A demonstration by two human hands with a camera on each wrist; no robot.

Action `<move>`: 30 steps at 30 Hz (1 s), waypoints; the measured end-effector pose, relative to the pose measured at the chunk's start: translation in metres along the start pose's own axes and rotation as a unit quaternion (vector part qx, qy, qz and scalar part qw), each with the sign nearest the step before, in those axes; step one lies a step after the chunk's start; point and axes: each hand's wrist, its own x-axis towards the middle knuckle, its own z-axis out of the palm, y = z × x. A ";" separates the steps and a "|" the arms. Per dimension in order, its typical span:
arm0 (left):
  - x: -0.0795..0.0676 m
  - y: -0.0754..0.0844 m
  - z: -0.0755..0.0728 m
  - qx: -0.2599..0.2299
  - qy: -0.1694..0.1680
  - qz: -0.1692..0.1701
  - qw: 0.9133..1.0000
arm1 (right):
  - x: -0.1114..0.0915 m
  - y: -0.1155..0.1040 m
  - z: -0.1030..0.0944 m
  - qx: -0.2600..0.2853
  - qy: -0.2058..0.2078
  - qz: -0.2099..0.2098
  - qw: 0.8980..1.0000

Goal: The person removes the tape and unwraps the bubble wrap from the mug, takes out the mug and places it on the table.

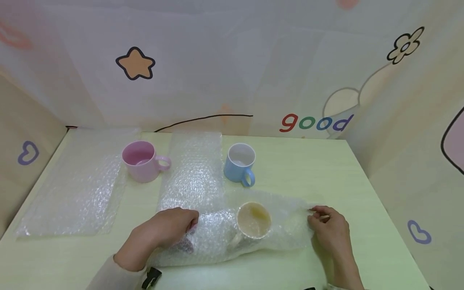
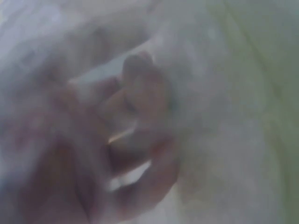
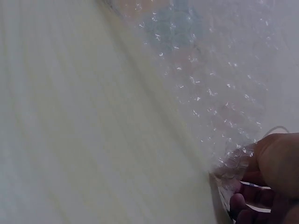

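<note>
A pale cream mug (image 1: 250, 225) stands in front of me, hazy through a sheet of bubble wrap (image 1: 290, 229) lying over it. My right hand (image 1: 330, 229) pinches the sheet's right end between thumb and fingers; the right wrist view shows the same pinch on the bubbly film (image 3: 201, 93). At the other end, my left hand (image 1: 164, 227) grips the wrap left of the mug, with some fingers behind the film. The left wrist view is blurred, but curled fingers (image 2: 147, 93) show through the wrap.
Behind the wrapped mug stand a pink mug (image 1: 143, 163) and a light blue mug (image 1: 239, 165). Another bubble wrap sheet (image 1: 79, 181) lies flat on the left of the table (image 1: 362, 241), and a strip of wrap (image 1: 195, 161) runs between the two mugs. Printed cloth (image 1: 253, 72) hangs behind.
</note>
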 end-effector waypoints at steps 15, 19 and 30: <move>-0.001 -0.001 -0.001 0.011 0.003 0.010 1.000 | 0.001 0.000 -0.003 -0.013 -0.033 -0.011 0.999; -0.003 -0.002 0.000 0.009 -0.004 0.011 1.000 | -0.002 0.001 -0.005 -0.018 -0.047 -0.024 0.998; -0.006 -0.004 -0.005 -0.020 -0.028 0.040 0.999 | -0.017 -0.012 -0.032 -0.061 -0.115 -0.067 0.989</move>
